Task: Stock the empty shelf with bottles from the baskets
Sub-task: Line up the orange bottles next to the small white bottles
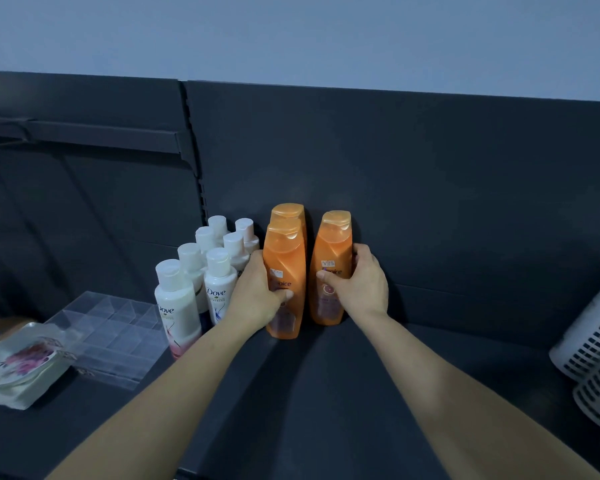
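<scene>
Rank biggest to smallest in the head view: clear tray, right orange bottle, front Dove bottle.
1. clear tray
2-3. right orange bottle and front Dove bottle look alike; the Dove stands nearer, so unsure.

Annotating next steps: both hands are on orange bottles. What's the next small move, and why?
Probably release both and withdraw. The left hand grips the front orange bottle, the right hand the right orange bottle; both already stand upright on the shelf, next to the white bottles, so placement looks done.
</scene>
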Action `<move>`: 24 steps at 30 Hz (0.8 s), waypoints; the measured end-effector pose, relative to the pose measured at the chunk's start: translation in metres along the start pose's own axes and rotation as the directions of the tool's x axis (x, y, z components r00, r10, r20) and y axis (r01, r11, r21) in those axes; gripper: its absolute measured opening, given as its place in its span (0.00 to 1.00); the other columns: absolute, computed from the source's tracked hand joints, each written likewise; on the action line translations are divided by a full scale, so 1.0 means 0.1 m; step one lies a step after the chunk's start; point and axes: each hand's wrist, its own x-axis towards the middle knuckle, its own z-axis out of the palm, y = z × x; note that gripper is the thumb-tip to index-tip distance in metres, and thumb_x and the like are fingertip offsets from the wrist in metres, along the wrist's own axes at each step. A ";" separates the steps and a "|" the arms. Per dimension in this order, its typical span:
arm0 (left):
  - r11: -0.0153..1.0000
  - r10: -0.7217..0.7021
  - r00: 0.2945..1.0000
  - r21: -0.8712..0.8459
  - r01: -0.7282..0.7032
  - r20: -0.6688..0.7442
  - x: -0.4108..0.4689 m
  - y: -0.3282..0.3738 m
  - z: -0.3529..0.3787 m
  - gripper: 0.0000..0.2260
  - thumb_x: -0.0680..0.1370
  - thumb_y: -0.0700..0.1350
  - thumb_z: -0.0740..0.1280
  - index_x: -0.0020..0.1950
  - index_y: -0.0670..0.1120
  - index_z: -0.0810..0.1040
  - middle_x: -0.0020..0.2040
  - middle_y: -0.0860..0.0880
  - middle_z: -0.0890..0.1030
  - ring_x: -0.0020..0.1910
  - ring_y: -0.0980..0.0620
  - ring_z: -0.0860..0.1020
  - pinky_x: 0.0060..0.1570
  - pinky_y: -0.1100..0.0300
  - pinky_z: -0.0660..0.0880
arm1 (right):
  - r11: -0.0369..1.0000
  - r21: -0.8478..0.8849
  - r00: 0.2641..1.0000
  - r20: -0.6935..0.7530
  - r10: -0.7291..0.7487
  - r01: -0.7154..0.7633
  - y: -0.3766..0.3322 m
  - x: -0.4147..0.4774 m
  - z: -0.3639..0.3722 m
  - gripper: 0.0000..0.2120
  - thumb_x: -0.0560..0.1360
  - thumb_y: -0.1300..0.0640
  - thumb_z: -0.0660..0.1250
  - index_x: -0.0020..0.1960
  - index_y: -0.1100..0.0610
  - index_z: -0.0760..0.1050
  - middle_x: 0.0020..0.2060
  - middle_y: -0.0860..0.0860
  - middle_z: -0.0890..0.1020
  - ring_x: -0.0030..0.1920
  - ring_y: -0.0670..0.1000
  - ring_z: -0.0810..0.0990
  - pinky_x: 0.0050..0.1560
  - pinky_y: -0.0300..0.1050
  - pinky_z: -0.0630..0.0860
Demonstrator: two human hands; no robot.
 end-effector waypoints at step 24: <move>0.706 0.367 0.930 0.645 -0.292 0.020 -0.82 0.00 0.31 0.35 0.70 0.43 0.75 0.73 0.37 0.64 0.74 0.38 0.64 0.76 0.39 0.58 0.73 0.43 0.56 | 0.870 -0.442 0.973 0.175 -0.154 0.217 0.41 -0.82 -0.52 0.24 0.77 0.48 0.67 0.71 0.53 0.69 0.63 0.52 0.76 0.65 0.53 0.71 0.58 0.48 0.75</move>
